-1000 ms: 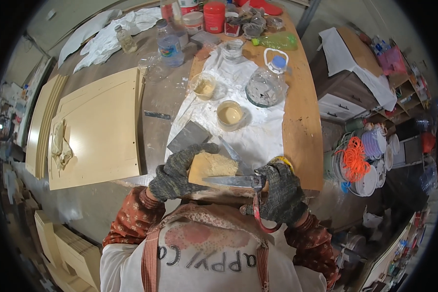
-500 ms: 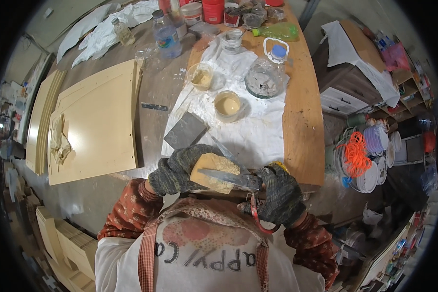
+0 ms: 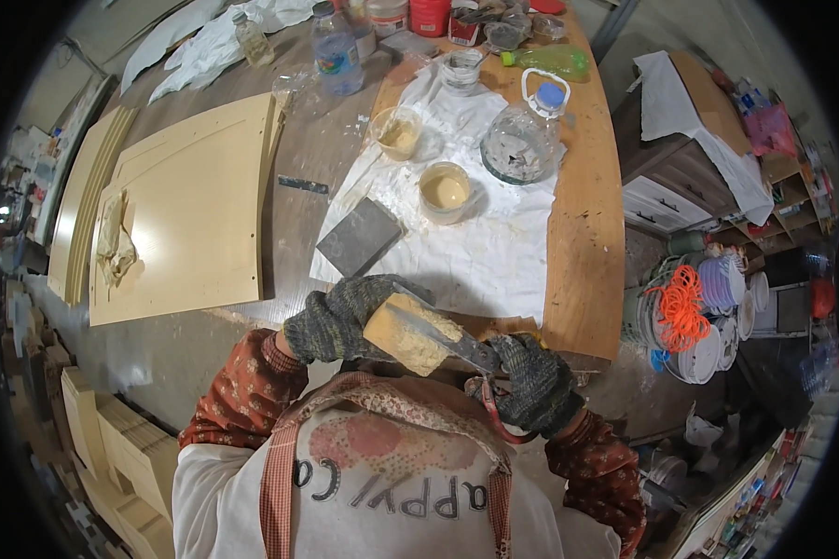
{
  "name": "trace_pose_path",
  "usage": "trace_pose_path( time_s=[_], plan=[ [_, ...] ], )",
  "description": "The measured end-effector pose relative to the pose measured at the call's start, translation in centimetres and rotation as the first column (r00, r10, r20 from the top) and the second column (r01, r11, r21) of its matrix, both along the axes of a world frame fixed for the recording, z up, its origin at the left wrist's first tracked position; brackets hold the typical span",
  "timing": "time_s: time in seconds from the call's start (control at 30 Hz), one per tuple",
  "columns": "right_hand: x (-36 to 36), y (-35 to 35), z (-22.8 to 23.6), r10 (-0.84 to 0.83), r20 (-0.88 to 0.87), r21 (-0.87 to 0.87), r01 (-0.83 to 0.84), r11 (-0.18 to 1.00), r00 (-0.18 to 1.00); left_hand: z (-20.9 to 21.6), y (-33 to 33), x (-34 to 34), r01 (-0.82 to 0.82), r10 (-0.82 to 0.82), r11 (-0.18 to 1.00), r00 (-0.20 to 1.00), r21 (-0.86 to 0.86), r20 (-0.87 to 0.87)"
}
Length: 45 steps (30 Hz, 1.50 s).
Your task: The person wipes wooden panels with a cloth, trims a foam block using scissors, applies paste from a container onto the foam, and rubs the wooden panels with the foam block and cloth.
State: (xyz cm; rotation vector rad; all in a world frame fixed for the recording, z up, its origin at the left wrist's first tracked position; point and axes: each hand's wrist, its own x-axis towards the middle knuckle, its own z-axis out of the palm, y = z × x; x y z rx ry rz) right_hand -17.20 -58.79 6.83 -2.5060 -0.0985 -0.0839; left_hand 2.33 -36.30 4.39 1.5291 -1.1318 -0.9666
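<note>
The left hand [image 3: 337, 320], in a dark knitted glove, is clamped around the near end of a tan, putty-smeared flat-bladed scraper [image 3: 410, 334] held just above the near edge of the counter [image 3: 587, 233]. The right hand [image 3: 531, 382], gloved alike, is closed on the handle of a narrow metal putty knife [image 3: 461, 343]. Its blade lies flat across the tan scraper, touching it. The knife's long axis runs from the right hand at lower right up and leftward, tip pointing toward the left hand; the scraper's long side lies roughly the same way, tilted down to the right. Both hands sit close together, right at the person's chest, over the counter's front edge.

Just beyond them a dark grey square sanding block [image 3: 360, 238] rests on a crumpled white sheet [image 3: 494, 252], with bare sheet to its right. Farther out stand a small clear cup of cream-coloured filler [image 3: 445, 191], a second such cup [image 3: 398, 133] and a clear plastic jug with a blue cap [image 3: 522, 140]. To the left, well apart, a cream-painted cabinet door panel [image 3: 196, 205] lies flat with a crumpled rag [image 3: 115, 244] on it
</note>
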Motion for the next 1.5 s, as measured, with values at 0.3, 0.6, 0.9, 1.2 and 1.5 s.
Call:
trace_pose_path(
  time_s=[0.3,0.6,0.9,1.2,1.5],
  plan=[
    [-1.3,-0.4,-1.9,0.082,0.028,0.083,-0.084,0.993,0.996,-2.6,1.2,-0.1,-0.013,0.012,1.0,0.969,0.005,0.248],
    [0.3,0.9,0.6,-0.027,0.021,0.023,0.027,0.999,0.999,-4.7,1.1,-0.7,0.013,-0.01,0.998,0.999,-0.059,0.049],
    [1.1,1.1,-0.1,0.001,-0.022,-0.14,-0.004,0.99,1.0,-3.0,1.2,-1.6,0.04,-0.042,0.999,0.954,-0.016,-0.298],
    [0.5,1.2,-0.4,-0.068,-0.164,0.148,0.093,0.985,0.984,-1.0,1.3,-0.4,0.045,-0.05,0.999,0.975,0.027,0.218],
    [1.0,1.4,0.3,-0.029,0.103,-0.015,0.031,0.999,0.994,2.7,1.1,-1.2,-0.185,0.174,0.969,0.982,0.166,0.077]
  ],
)
